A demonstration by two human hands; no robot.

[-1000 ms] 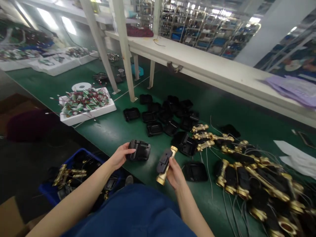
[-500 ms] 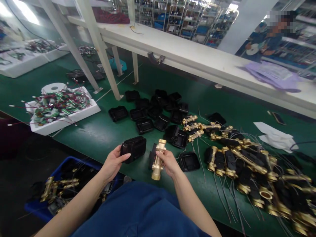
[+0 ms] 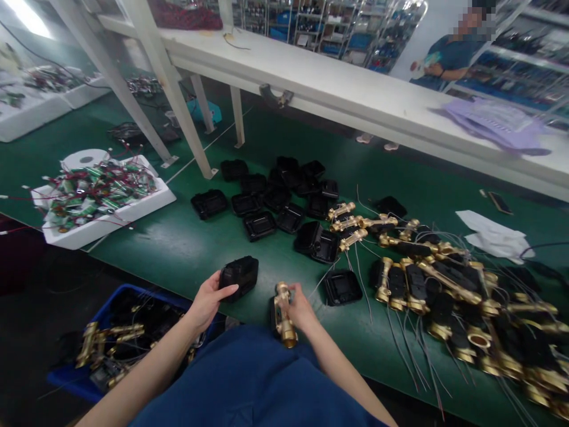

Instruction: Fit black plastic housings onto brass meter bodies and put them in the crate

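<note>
My left hand (image 3: 208, 302) grips a black plastic housing (image 3: 240, 277), thumb across its near face, above the green table. Close to my body, my right hand (image 3: 300, 308) has its fingers around a brass pipe fitting (image 3: 283, 317) with a black part on its left side. The two held pieces are apart. Right of my right hand, an open black case (image 3: 342, 287) lies on the table. Further off lie several more black cases (image 3: 260, 225). A large pile of brass fittings (image 3: 415, 284) with black parts and grey wires spreads to the right.
A white foam tray (image 3: 160, 198) of wired circuit parts stands at left. Below the table edge sits a blue bin (image 3: 71, 376) of brass fittings. A white raised shelf (image 3: 338, 98) on posts crosses the back. Beyond it stands another person (image 3: 453, 56).
The brass fitting in my right hand has moved down towards my body and tilted. My left hand with the housing has shifted slightly. The person behind has moved left in view.
</note>
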